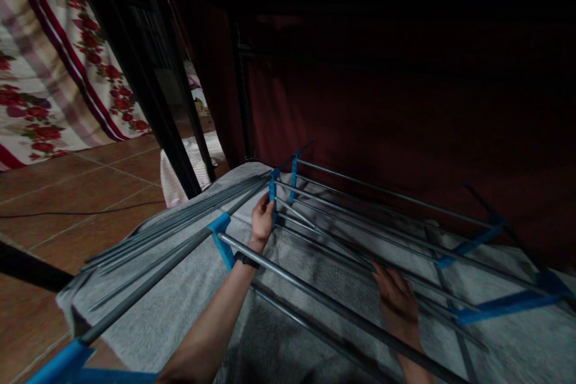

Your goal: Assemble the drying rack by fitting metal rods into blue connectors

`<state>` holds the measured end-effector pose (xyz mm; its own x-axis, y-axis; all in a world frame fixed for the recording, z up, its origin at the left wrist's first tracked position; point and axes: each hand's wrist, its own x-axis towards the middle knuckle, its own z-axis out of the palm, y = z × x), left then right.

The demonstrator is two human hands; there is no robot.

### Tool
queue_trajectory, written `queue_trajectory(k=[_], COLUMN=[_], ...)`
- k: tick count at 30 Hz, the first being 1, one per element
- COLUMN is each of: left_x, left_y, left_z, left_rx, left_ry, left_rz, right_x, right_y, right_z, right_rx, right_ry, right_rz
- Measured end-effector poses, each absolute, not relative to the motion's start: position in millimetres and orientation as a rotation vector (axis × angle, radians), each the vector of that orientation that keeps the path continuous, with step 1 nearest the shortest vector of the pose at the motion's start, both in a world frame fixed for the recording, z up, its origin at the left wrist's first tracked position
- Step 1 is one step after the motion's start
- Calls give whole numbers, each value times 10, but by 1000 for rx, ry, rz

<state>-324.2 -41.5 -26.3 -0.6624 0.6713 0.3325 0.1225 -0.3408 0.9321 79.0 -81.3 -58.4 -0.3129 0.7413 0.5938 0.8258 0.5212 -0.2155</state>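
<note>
A rack of grey metal rods joined by blue plastic brackets lies across a grey blanket. My left hand, with a dark band on its wrist, is closed on the lower part of a blue bracket near the middle. Farther right, my right hand is closed round a thin rod that slants up toward that bracket, among the crossing rods. Its fingertips are partly hidden. More blue brackets sit on the right side of the rack.
Loose grey rods lie bunched on the blanket at left. Black metal posts rise at the left, beside a floral cloth and a tiled floor. A dark red curtain hangs behind.
</note>
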Motion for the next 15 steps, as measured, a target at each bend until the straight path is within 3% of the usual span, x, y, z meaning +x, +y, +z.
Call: queue_trajectory(k=[15], left_x=[-3238], left_y=[-415], left_z=[-291], left_rx=[1050], left_ry=[1560], left_rz=[2059], right_x=[813], right_y=[-693], right_z=[-442], right_rx=[-1187], right_ry=[-2159], right_rz=[-314])
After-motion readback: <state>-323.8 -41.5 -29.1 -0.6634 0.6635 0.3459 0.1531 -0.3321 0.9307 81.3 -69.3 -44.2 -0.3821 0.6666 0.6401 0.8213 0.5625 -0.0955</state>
